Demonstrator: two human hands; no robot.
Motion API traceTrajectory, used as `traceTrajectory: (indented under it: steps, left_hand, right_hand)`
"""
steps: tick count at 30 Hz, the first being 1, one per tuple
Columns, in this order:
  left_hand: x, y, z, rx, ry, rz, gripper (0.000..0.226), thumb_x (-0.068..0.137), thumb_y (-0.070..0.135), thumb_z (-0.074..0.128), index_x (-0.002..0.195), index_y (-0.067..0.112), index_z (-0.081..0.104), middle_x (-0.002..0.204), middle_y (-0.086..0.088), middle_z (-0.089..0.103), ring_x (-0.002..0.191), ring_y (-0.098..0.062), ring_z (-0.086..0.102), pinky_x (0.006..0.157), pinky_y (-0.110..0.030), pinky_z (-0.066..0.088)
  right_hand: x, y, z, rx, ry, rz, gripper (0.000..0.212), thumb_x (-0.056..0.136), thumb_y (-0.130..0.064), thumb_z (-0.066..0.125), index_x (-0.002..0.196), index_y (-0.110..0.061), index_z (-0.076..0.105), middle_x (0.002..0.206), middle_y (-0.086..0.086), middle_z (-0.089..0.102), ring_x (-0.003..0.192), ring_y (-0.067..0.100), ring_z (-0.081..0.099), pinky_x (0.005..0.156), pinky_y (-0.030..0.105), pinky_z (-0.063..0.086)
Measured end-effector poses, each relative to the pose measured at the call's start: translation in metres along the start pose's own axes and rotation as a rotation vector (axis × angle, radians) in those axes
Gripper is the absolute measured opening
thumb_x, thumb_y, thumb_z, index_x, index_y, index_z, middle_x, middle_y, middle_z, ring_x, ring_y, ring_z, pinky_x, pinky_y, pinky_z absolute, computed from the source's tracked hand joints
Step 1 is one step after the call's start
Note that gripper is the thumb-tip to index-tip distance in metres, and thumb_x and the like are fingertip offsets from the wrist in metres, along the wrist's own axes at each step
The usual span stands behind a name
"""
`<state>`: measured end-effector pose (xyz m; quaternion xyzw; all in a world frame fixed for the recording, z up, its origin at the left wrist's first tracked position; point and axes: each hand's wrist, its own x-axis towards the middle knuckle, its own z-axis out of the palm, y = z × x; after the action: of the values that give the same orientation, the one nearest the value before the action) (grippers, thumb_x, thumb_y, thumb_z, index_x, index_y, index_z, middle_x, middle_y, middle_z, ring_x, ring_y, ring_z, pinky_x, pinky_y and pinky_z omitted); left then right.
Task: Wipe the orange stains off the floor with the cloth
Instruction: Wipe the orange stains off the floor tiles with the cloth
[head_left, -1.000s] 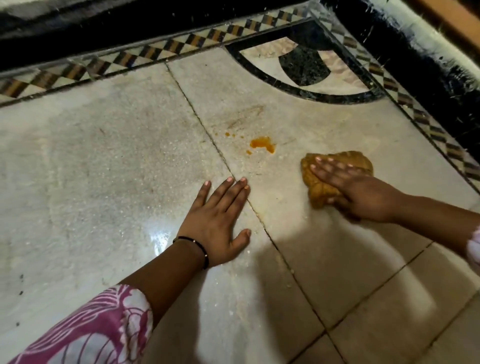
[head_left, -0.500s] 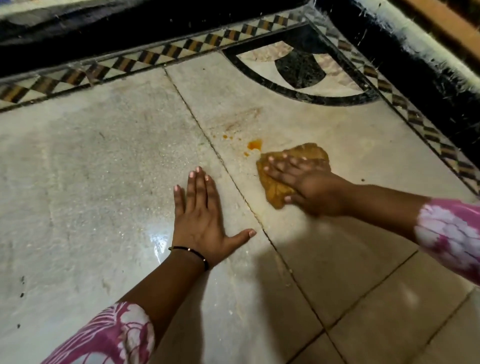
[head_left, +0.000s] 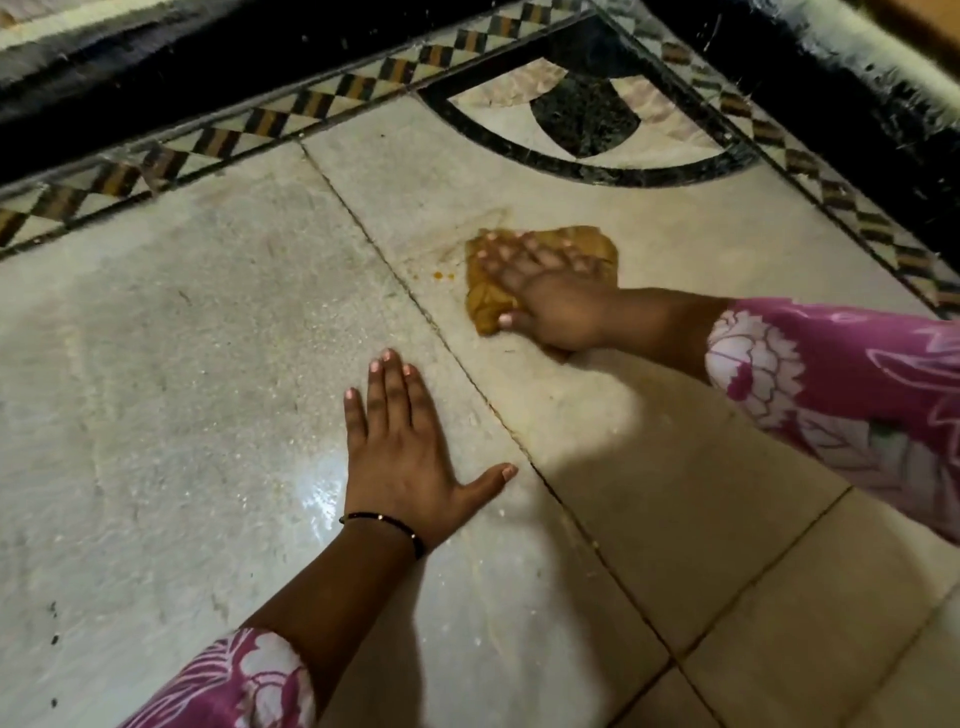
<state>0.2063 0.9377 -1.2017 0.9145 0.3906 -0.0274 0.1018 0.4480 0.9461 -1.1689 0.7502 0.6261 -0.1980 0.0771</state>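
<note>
The fingers (head_left: 524, 254) of the right hand (head_left: 550, 296) are spread wide and laid flat on the cloth (head_left: 587, 247), palm down, pressing it against the floor (head_left: 156, 364) rather than gripping it; the thumb sits at the cloth's near edge, its nail showing. The cloth is a crumpled, mustard-orange rag, bunched under the palm, with its far edge sticking out beyond the fingertips. It lies on the pale tile just right of the long grout line (head_left: 395, 280) that runs diagonally across the floor. A few small orange stains (head_left: 444, 276) remain between that grout line and the cloth's left edge, close to the cloth but not covered by it; a faint smeared mark shows on the tile just above them.

The fingers (head_left: 384, 395) of the left hand (head_left: 405, 452) lie close together and straight, the thumb splayed out toward the grout line. This hand holds nothing; it rests flat on the floor left of the grout line, nearer the camera than the cloth and well apart from it. A thin dark bracelet (head_left: 384, 522) circles its wrist. Both forearms end in pink sleeves (head_left: 831, 374) with a white flower print.

Beyond the cloth, a black and white inlay (head_left: 582, 119) fills the floor's corner, edged by a checkered border strip (head_left: 260, 122).
</note>
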Motion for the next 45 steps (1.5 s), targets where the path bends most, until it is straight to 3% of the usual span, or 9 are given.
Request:
traceTrajectory:
  steps: [5, 10, 15, 21, 25, 31, 36, 42, 45]
  left_hand:
    - [0.0, 0.0, 0.003, -0.002, 0.011, 0.008, 0.128, 0.067, 0.093, 0.018, 0.147, -0.006, 0.004, 0.156, -0.024, -0.004, 0.145, -0.033, -0.011, 0.116, -0.053, -0.002]
    - [0.0, 0.0, 0.003, -0.01, 0.011, 0.009, 0.128, 0.068, 0.092, 0.021, 0.146, -0.008, 0.007, 0.155, -0.027, -0.001, 0.145, -0.035, -0.009, 0.115, -0.056, 0.0]
    - [0.001, 0.0, 0.001, 0.021, -0.015, 0.015, 0.128, 0.068, 0.092, 0.019, 0.146, -0.009, 0.008, 0.154, -0.028, 0.0, 0.144, -0.037, -0.008, 0.115, -0.058, 0.002]
    - [0.002, 0.0, 0.002, 0.02, -0.003, 0.011, 0.128, 0.068, 0.092, 0.017, 0.145, -0.01, 0.007, 0.154, -0.028, -0.001, 0.144, -0.038, -0.008, 0.114, -0.058, 0.0]
    - [0.002, 0.001, 0.001, 0.016, -0.016, 0.007, 0.128, 0.067, 0.091, 0.015, 0.145, -0.009, 0.0, 0.154, -0.029, -0.008, 0.143, -0.038, -0.015, 0.114, -0.059, -0.003]
    - [0.001, 0.002, -0.001, 0.02, -0.034, -0.004, 0.128, 0.067, 0.092, 0.015, 0.145, -0.008, -0.002, 0.154, -0.028, -0.01, 0.142, -0.038, -0.017, 0.114, -0.059, -0.003]
    - [0.001, 0.002, -0.002, 0.017, -0.027, -0.005, 0.128, 0.067, 0.092, 0.012, 0.146, -0.008, -0.001, 0.154, -0.028, -0.009, 0.143, -0.037, -0.016, 0.114, -0.058, -0.003]
    - [0.002, -0.001, 0.002, 0.0, -0.015, 0.016, 0.128, 0.067, 0.092, 0.013, 0.146, -0.008, 0.003, 0.154, -0.028, -0.006, 0.143, -0.038, -0.013, 0.113, -0.059, -0.002]
    - [0.001, -0.001, 0.003, -0.021, -0.019, 0.009, 0.126, 0.068, 0.091, 0.015, 0.146, -0.007, -0.002, 0.154, -0.027, -0.011, 0.142, -0.037, -0.018, 0.114, -0.059, -0.004]
  right_hand:
    - [-0.066, 0.019, 0.023, -0.093, 0.028, -0.304, 0.074, 0.093, -0.052, 0.039, 0.145, -0.035, -0.01, 0.152, -0.016, -0.015, 0.145, 0.014, -0.007, 0.114, 0.048, 0.002]
    - [-0.046, 0.084, -0.006, -0.118, -0.014, -0.131, 0.07, 0.091, -0.042, 0.048, 0.146, -0.04, 0.004, 0.158, -0.006, 0.007, 0.144, 0.021, 0.014, 0.114, 0.049, 0.018]
    - [0.036, 0.043, -0.041, -0.177, 0.109, -0.011, 0.062, 0.09, -0.029, 0.051, 0.146, -0.032, 0.023, 0.154, 0.002, 0.027, 0.138, 0.024, 0.031, 0.108, 0.038, 0.032]
    - [0.0, -0.025, -0.011, -0.328, 0.046, -0.295, 0.062, 0.095, -0.027, 0.043, 0.148, -0.036, 0.012, 0.159, -0.006, 0.009, 0.145, 0.017, 0.01, 0.114, 0.04, 0.009]
    - [-0.042, 0.016, -0.02, -0.41, -0.036, -0.173, 0.063, 0.096, -0.034, 0.04, 0.148, -0.04, 0.004, 0.158, -0.014, 0.002, 0.145, 0.012, 0.005, 0.115, 0.046, 0.007]
    - [0.037, -0.015, -0.048, -0.392, 0.014, -0.048, 0.067, 0.085, -0.022, 0.057, 0.145, -0.026, 0.026, 0.155, -0.001, 0.024, 0.145, 0.02, 0.012, 0.112, 0.058, 0.011]
    - [0.048, -0.07, -0.03, -0.344, 0.039, -0.264, 0.063, 0.094, -0.023, 0.048, 0.149, -0.026, 0.017, 0.159, -0.002, 0.01, 0.145, 0.02, 0.011, 0.114, 0.047, 0.011]
    - [-0.052, -0.006, 0.014, -0.141, 0.025, -0.395, 0.062, 0.093, -0.033, 0.044, 0.148, -0.032, 0.016, 0.156, -0.012, 0.007, 0.143, 0.01, 0.004, 0.113, 0.044, 0.007]
    - [-0.078, 0.049, 0.004, -0.061, 0.015, -0.247, 0.064, 0.088, -0.023, 0.053, 0.145, -0.037, 0.027, 0.153, -0.014, 0.019, 0.141, 0.005, 0.015, 0.116, 0.049, 0.013]
